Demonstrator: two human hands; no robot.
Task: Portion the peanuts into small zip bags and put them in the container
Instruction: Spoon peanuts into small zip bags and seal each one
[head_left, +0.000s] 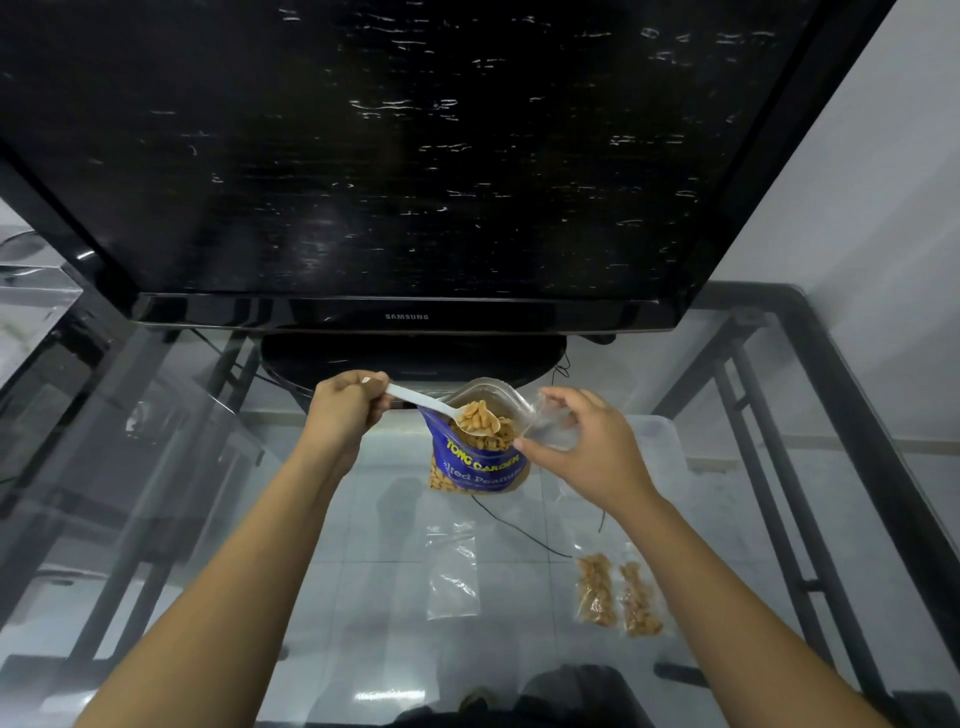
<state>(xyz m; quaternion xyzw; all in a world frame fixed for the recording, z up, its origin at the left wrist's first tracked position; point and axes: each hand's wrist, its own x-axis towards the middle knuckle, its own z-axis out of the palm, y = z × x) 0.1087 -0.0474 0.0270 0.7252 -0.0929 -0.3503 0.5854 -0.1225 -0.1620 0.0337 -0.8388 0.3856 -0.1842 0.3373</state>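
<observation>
A blue peanut bag stands open on the glass table. My left hand grips a white plastic spoon whose bowl, heaped with peanuts, hovers over the bag's mouth. My right hand pinches a small clear zip bag just right of the peanut bag, its mouth facing the spoon. Two filled zip bags lie side by side on the glass, near right. An empty zip bag lies flat in front of the peanut bag.
A large black TV on its stand fills the far side of the glass table. A clear plastic container sits behind my right hand. A black cable runs under the glass. Black metal frame bars run along both sides.
</observation>
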